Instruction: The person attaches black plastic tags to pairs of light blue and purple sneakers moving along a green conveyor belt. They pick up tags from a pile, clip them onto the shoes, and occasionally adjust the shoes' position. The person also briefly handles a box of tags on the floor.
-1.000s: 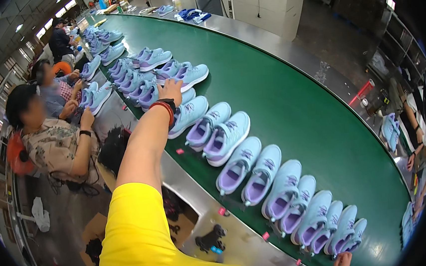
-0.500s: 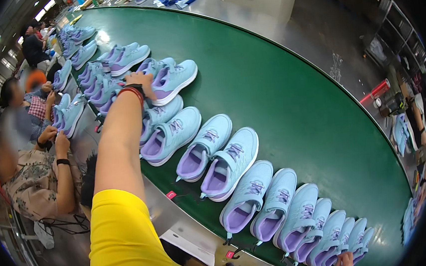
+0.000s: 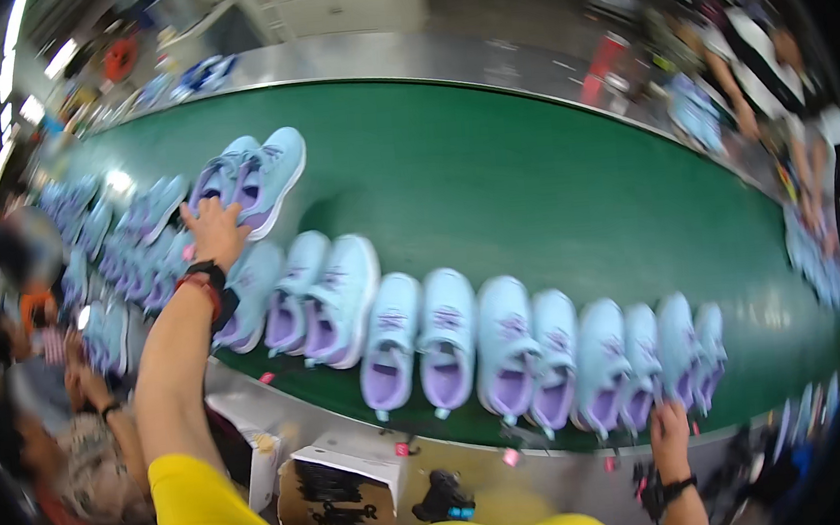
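My left hand (image 3: 215, 231) is closed around the heels of a pair of light blue and lilac sneakers (image 3: 273, 175) over the green belt. Their shadow falls on the belt beside them. My right hand (image 3: 670, 428) has its fingers bent at the heel of a sneaker (image 3: 678, 346) near the right end of a row, and its fingertips are partly hidden there. Between my hands, several matching sneakers stand side by side along the near edge, toes pointing away, among them a sneaker (image 3: 390, 349) with a lilac lining.
More sneakers (image 3: 144, 269) crowd the belt's left part. The green belt (image 3: 492, 178) stretches along a metal edge. Below it sits an open cardboard box (image 3: 336, 511) with black pieces. Co-workers sit at the left, and another person's arms (image 3: 732, 90) show at the far right.
The view has swung toward the right. My left hand and the pair of sneakers now appear farther left, and more of my right hand and wrist shows at the row's right end.
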